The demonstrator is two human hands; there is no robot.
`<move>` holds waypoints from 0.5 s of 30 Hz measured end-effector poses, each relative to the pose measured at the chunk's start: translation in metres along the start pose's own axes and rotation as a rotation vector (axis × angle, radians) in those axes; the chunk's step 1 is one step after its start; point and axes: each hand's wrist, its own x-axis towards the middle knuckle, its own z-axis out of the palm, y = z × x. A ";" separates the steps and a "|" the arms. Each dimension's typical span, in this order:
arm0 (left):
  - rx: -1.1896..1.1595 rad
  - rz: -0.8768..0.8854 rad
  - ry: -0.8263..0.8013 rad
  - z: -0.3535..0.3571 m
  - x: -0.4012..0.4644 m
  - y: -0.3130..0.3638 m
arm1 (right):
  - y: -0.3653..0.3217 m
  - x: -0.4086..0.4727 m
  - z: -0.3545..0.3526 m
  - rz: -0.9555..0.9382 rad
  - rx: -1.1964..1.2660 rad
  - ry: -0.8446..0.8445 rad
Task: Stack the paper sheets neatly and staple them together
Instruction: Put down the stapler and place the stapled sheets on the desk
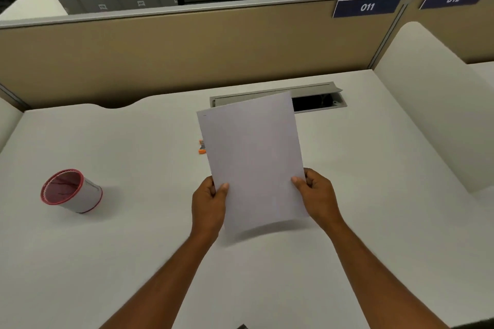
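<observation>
A stack of white paper sheets (252, 157) is held up above the white desk (374, 168), tilted slightly left. My left hand (209, 203) grips its lower left edge with the thumb on the front. My right hand (316, 195) grips the lower right edge the same way. A tiny staple mark shows near the top left corner of the stack. An orange and grey stapler (202, 147) lies on the desk behind the sheets, mostly hidden by their left edge.
A white pen cup with red trim (70, 191) stands at the left of the desk. A grey cable tray (315, 99) with an open slot sits at the back. Tan partition panels (187, 53) and white side dividers (433, 104) enclose the desk.
</observation>
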 end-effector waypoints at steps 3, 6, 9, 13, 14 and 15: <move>0.072 -0.060 -0.085 0.040 0.008 0.003 | 0.015 0.014 -0.037 0.054 -0.106 0.045; 0.118 -0.153 -0.184 0.084 0.018 0.002 | 0.030 0.031 -0.076 0.112 -0.234 0.029; 0.158 -0.216 -0.271 0.139 0.026 0.004 | 0.051 0.054 -0.125 0.188 -0.319 0.069; 0.091 -0.280 -0.371 0.205 0.032 0.016 | 0.068 0.086 -0.181 0.251 -0.354 0.188; 0.068 -0.293 -0.397 0.221 0.034 0.020 | 0.070 0.095 -0.194 0.266 -0.345 0.217; 0.055 -0.300 -0.423 0.237 0.035 0.024 | 0.073 0.104 -0.207 0.278 -0.338 0.240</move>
